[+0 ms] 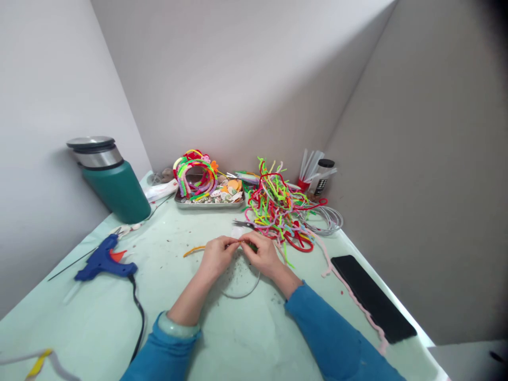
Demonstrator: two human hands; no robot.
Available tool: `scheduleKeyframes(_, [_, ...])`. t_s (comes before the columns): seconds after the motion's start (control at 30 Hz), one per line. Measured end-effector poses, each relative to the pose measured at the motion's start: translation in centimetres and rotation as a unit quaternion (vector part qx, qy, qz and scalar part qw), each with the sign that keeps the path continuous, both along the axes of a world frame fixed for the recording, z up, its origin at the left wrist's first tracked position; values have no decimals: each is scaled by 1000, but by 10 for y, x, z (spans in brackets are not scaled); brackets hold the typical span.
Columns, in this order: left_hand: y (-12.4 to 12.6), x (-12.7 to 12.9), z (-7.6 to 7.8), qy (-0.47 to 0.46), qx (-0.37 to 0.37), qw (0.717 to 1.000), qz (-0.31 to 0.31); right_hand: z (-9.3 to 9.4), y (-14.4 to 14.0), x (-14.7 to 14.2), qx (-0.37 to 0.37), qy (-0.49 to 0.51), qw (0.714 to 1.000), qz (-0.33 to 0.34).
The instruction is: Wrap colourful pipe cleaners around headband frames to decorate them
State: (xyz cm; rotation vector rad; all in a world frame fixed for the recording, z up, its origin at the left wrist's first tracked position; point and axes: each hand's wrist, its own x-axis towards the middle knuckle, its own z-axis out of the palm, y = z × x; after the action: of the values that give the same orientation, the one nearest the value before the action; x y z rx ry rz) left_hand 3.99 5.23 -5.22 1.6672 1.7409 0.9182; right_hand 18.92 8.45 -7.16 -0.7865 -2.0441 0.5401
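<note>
Both hands meet over the middle of the table (238, 346), toward its far edge. The left hand (216, 257) and the right hand (262, 255) have thumbs and forefingers pinched together, gripping what seems to be the top of a grey wire loop (240, 297); the exact spot is hidden by the fingers. The loop hangs or lies below them, its curve toward the near edge. An orange pipe cleaner (193, 250) sticks out beside the left hand, pointing toward the left edge; whether the fingers hold it, I cannot tell.

Just beyond the hands lie scissors (243, 224), blades toward the left edge. A heap of coloured pipe cleaners (273, 196) spreads to the right along the far edge, with a wire coil (335, 219) beside it at the right edge. Near the far edge, a metal tray (210, 205) holds colourful rings (186, 185) and small flat pieces.

A green bottle (121, 193) stands by the far left corner, and a blue glue gun (105, 262) lies near the left edge. A black phone (371, 296) lies along the right edge, a pink strip (353, 296) beside it.
</note>
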Motion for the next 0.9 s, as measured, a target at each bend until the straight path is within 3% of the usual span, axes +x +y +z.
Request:
scheduleKeyframes(0.73, [2,-1,-4,64,6,997,-35,3,-1,1,-6,-9,1000,-5])
scheduleKeyframes(0.9, [2,-1,-5,41,-6,998,-43,2,-1,1,-5,-10,1000,-7])
